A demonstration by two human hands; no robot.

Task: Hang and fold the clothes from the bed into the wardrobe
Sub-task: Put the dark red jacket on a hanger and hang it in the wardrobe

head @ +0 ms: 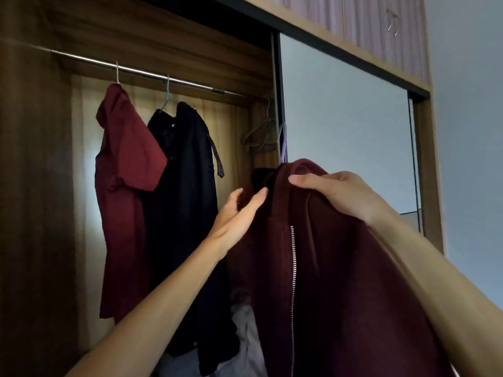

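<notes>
Below the right end of the round steel rail [136, 70], the soft maroon jacket [340, 268] with a toothed silver zip [293, 268] hung from a thin lilac hanger [283, 142]. The right grip [337, 194] curled over its rounded shoulder, holding the cloth. The left grip [234, 216] lay nearly flat, its straight fingers touching the collar. From the rail hung a smooth red shirt [122, 186] and a black garment [185, 186]
</notes>
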